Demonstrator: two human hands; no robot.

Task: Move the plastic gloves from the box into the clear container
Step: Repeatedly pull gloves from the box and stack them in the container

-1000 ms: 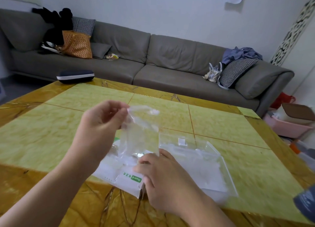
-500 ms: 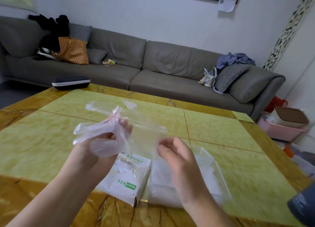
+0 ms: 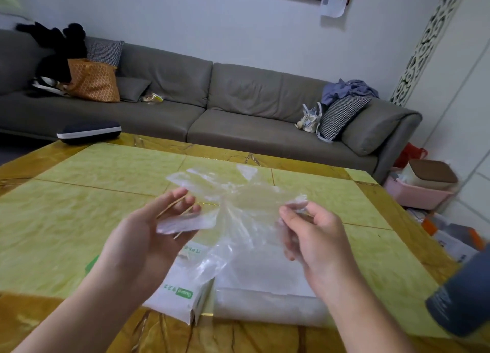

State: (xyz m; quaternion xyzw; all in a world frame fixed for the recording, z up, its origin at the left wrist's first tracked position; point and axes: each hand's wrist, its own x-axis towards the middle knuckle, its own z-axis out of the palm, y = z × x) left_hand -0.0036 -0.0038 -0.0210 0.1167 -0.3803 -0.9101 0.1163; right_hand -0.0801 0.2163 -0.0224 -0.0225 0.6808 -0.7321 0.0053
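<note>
A thin clear plastic glove (image 3: 233, 193) is stretched in the air between both hands, above the table. My left hand (image 3: 151, 233) holds its left end, fingers partly extended with the film across them. My right hand (image 3: 313, 233) pinches the right end between thumb and fingers. Below them lies the white glove box (image 3: 180, 291) with green print, its end flap open. Right beside the box sits the clear container (image 3: 267, 297), with whitish plastic inside.
The yellow-green table (image 3: 79, 220) has a golden marble border. A dark grey cylinder (image 3: 464, 294) stands at the right edge. Behind the table runs a grey sofa (image 3: 238, 108) with cushions and bags. Pink tubs and boxes (image 3: 424, 190) sit on the floor at right.
My right hand left the box and rose to take the glove's other end. Both hands then drew apart, spreading the glove open above the box and container.
</note>
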